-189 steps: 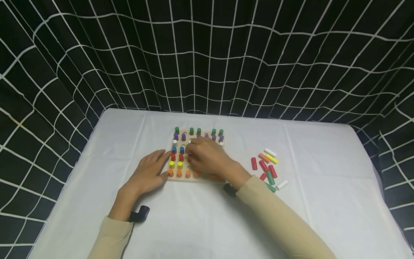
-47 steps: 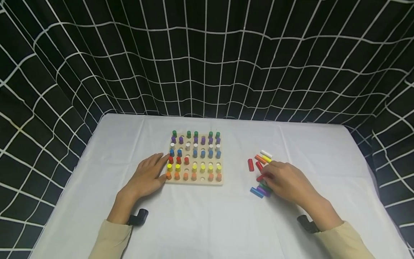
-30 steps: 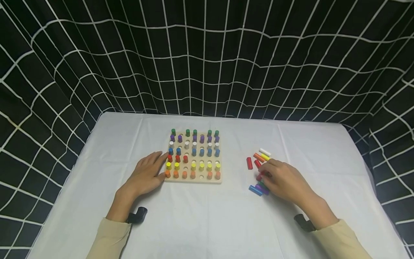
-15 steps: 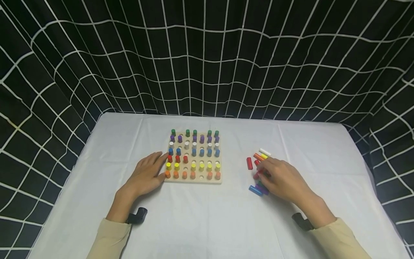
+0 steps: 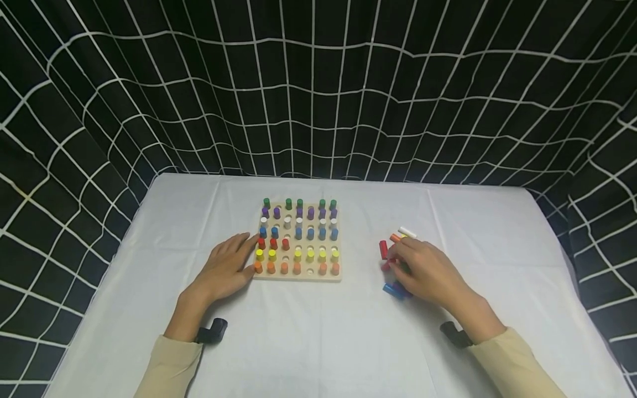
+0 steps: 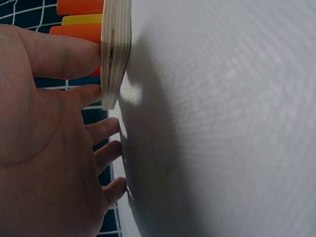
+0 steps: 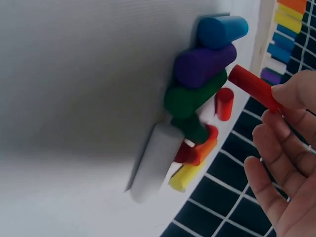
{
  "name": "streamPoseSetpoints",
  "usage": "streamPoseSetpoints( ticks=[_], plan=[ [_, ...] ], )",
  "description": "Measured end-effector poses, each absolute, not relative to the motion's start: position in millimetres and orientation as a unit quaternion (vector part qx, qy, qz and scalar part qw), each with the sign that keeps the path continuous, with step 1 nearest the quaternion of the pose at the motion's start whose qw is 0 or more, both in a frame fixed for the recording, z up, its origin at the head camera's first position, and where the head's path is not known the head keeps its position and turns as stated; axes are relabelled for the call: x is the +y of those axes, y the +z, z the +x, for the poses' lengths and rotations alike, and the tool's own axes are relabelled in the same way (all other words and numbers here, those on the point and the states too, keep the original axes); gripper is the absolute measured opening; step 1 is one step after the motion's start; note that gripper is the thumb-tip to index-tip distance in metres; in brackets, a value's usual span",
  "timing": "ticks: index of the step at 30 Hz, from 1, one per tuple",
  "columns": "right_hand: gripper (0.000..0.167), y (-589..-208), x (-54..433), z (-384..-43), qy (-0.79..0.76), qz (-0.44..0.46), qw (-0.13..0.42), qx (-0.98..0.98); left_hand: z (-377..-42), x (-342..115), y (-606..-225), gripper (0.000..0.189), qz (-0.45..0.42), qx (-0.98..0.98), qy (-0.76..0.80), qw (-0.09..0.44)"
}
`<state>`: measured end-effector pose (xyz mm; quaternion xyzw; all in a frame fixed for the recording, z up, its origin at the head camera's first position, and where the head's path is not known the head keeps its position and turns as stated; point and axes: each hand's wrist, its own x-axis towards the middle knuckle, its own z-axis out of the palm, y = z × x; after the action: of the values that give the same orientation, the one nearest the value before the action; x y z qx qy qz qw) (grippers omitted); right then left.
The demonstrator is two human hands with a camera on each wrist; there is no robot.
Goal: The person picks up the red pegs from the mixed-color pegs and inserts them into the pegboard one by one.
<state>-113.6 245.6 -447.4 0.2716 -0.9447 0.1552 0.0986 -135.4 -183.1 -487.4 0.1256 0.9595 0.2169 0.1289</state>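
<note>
My right hand (image 5: pixel 428 271) pinches a red peg (image 7: pixel 253 88) between thumb and fingers, just above the loose pegs right of the board. My left hand (image 5: pixel 224 268) lies flat at the left side of the wooden pegboard (image 5: pixel 298 278), fingers extended. In the left wrist view its thumb and index finger touch the board's edge (image 6: pixel 116 49). Coloured pegs stand upright in rows on the board: green, purple, white, blue, red, yellow and orange. The red row holds three pegs (image 5: pixel 273 243) at its left end, with open holes to their right.
Loose pegs lie near my right hand: a blue one (image 7: pixel 222 30), a purple one (image 7: pixel 205 64), green ones (image 7: pixel 195 94), a white one (image 7: pixel 155 158), a yellow one (image 7: pixel 185 177) and others. White cloth (image 5: pixel 318 342) covers the table; black netted curtains (image 5: pixel 318 99) surround it.
My right hand has gone from over the board to the loose pegs, then shifted slightly left with a red peg in its fingers. My left hand has stayed at the board's edge.
</note>
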Motion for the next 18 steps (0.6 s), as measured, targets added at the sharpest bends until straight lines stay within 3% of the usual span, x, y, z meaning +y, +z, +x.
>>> streamPoseSetpoints(
  ticks=[10,18],
  plan=[
    [0.013,-438.1,220.4,-124.7,0.139,0.290,0.067,-0.945,-135.4,-184.9,-487.6,0.074,0.127,0.959,0.222,0.126],
    [0.012,-434.4,209.6,-133.3,0.131,0.297,0.075,-0.943,-135.8,-184.4,-488.2,0.074,0.128,0.959,0.222,0.123]
  ],
)
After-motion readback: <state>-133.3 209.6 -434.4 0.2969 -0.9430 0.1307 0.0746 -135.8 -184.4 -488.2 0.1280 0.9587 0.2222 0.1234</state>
